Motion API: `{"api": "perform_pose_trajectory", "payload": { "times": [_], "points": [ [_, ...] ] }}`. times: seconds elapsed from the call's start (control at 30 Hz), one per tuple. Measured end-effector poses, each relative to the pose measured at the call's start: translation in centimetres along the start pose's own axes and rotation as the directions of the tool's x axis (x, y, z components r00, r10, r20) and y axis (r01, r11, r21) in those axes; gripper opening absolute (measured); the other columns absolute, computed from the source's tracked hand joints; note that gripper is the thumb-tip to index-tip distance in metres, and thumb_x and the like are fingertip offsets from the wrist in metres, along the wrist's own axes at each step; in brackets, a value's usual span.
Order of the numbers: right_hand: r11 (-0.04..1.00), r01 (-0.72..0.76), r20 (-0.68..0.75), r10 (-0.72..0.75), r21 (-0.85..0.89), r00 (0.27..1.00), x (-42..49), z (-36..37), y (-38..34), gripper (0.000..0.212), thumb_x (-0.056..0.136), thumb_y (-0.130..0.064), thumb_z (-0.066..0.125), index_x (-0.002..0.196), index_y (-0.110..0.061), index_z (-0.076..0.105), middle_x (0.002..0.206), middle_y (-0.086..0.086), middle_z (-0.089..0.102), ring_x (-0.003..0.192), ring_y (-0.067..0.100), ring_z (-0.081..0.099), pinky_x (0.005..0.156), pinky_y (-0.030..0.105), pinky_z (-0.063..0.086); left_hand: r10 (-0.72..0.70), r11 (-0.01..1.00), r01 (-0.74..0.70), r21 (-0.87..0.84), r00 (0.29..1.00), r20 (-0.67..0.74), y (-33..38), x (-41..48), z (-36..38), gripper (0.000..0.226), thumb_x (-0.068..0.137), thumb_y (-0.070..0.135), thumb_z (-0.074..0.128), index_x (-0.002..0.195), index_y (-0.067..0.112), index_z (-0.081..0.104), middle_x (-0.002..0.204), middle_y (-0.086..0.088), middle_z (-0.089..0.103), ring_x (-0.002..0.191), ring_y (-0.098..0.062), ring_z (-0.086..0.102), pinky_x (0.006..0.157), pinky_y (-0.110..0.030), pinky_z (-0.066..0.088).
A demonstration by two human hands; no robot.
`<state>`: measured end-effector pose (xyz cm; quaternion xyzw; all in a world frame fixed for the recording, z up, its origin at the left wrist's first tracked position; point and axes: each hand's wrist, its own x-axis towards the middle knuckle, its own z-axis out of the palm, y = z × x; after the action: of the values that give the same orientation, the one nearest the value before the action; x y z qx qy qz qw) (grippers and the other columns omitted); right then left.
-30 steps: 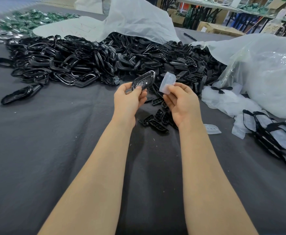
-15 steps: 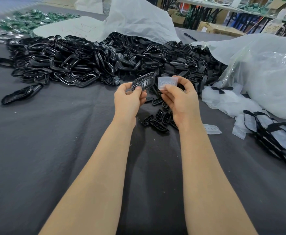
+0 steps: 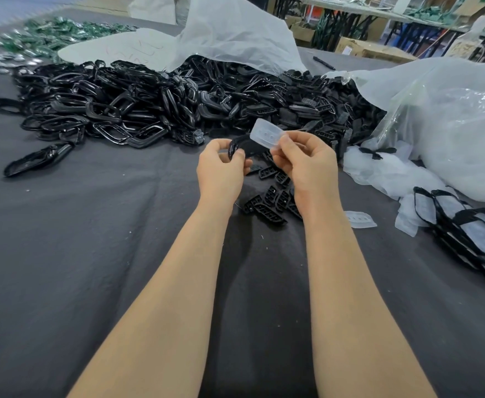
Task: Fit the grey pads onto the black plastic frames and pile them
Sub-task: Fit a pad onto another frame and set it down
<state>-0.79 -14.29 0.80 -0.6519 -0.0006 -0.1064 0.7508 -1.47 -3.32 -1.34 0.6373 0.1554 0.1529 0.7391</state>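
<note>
Hands are raised above the grey-clothed table [image 3: 63, 239], both occupied. The left hand [image 3: 221, 169] grips one black frame [image 3: 242, 145], its fingers [image 3: 237, 160] curled round the frame's left end. The right hand [image 3: 307, 165] pinches a translucent grey pad [image 3: 267, 135] at its lower right end, thumb and forefinger clamped on it. The pad is tilted, just above and right of the frame, overlapping its right end; whether the two touch cannot be told. A heap of loose black frames [image 3: 114, 110] spreads across the far side of the table, partly under a white bag [image 3: 229, 33]. Small black inserts [image 3: 268, 201] lie scattered below the hands. One loose pad [image 3: 360, 219] lies flat beside the right forearm. A pile of fitted frames [image 3: 471, 231] rests at the right edge, near a clear plastic bag [image 3: 451, 124].
</note>
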Motion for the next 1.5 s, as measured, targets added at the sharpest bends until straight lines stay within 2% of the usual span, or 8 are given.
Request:
{"api": "perform_pose_trajectory", "payload": {
  "times": [0.4,0.5,0.63,0.8,0.9,1.1,1.3,1.5],
  "points": [
    [0.983,-0.045,-0.150,0.072,0.179,0.986,0.4,-0.6,-0.3,0.014,0.092,0.001,0.058,0.087,-0.012,0.060,0.076,0.002,0.061,0.067,0.008,0.059,0.067,0.017,0.053,0.009,1.000,-0.009,0.025,1.000,0.009,-0.2,0.2,0.0,0.016,0.096,0.008,0.054,0.107,0.019,0.052,0.079,0.000,0.064,0.063,-0.002,0.064,0.080,-0.027,0.058],
    [0.977,-0.049,-0.031,0.057,0.206,0.998,0.2,-0.7,-0.5,0.013,0.092,-0.001,0.060,0.086,-0.012,0.064,0.067,-0.005,0.061,0.062,0.005,0.058,0.063,0.017,0.053,0.028,0.999,-0.028,0.027,1.000,0.013,-0.2,0.1,-0.1,0.016,0.096,0.007,0.054,0.098,0.022,0.052,0.076,0.001,0.064,0.064,-0.002,0.064,0.078,-0.026,0.057],
    [0.994,0.049,0.169,-0.032,-0.096,0.985,-0.4,-0.1,0.0,0.012,0.091,-0.001,0.060,0.088,-0.012,0.064,0.074,-0.003,0.066,0.064,0.004,0.061,0.067,0.019,0.054,0.048,0.997,-0.051,0.057,0.998,0.043,-0.2,0.0,-0.2,0.021,0.094,0.006,0.056,0.092,0.027,0.054,0.077,0.002,0.067,0.067,-0.003,0.066,0.080,-0.028,0.058],
    [0.873,0.202,0.038,-0.207,-0.444,0.978,-0.3,0.4,1.0,0.007,0.090,-0.007,0.062,0.087,-0.013,0.062,0.083,0.007,0.066,0.080,0.023,0.065,0.080,0.041,0.055,0.095,0.991,-0.105,0.084,0.988,0.120,-0.1,-0.3,0.0,0.025,0.092,0.007,0.061,0.087,0.032,0.055,0.078,0.002,0.070,0.075,-0.006,0.070,0.083,-0.031,0.058],
    [0.836,0.219,-0.018,-0.263,-0.503,0.965,-0.2,0.4,1.3,0.006,0.090,-0.011,0.063,0.087,-0.016,0.063,0.084,0.004,0.062,0.081,0.019,0.060,0.081,0.036,0.051,0.122,0.984,-0.139,0.109,0.982,0.144,-0.1,-0.4,0.2,0.023,0.093,0.008,0.060,0.088,0.031,0.055,0.081,0.000,0.071,0.075,-0.008,0.070,0.086,-0.036,0.057],
    [0.875,0.208,-0.070,-0.263,-0.437,0.962,-0.1,0.5,1.5,0.005,0.090,-0.009,0.062,0.088,-0.014,0.063,0.090,0.003,0.065,0.085,0.017,0.060,0.081,0.026,0.050,0.105,0.991,-0.117,0.059,0.978,0.179,0.0,-0.3,0.1,0.022,0.092,0.006,0.059,0.088,0.027,0.058,0.067,0.008,0.069,0.067,-0.002,0.069,0.084,-0.033,0.058],
    [0.942,0.171,-0.103,-0.208,-0.289,0.973,0.1,0.6,1.7,0.018,0.090,-0.004,0.061,0.081,-0.019,0.056,0.083,0.001,0.063,0.084,0.023,0.063,0.085,0.048,0.053,0.081,0.997,-0.078,-0.024,0.975,0.205,0.1,-0.4,0.1,0.016,0.092,0.007,0.061,0.090,0.022,0.059,0.065,0.009,0.069,0.068,0.000,0.068,0.072,-0.019,0.057],
    [0.969,0.125,-0.137,-0.156,-0.211,0.978,0.3,0.6,2.0,0.023,0.089,-0.005,0.062,0.092,-0.023,0.049,0.085,-0.002,0.061,0.087,0.018,0.063,0.088,0.045,0.054,0.064,0.998,-0.059,-0.033,0.974,0.219,0.1,-0.4,0.1,0.016,0.093,0.005,0.060,0.092,0.020,0.060,0.066,0.008,0.069,0.069,-0.001,0.068,0.071,-0.017,0.056]
  ]
}}
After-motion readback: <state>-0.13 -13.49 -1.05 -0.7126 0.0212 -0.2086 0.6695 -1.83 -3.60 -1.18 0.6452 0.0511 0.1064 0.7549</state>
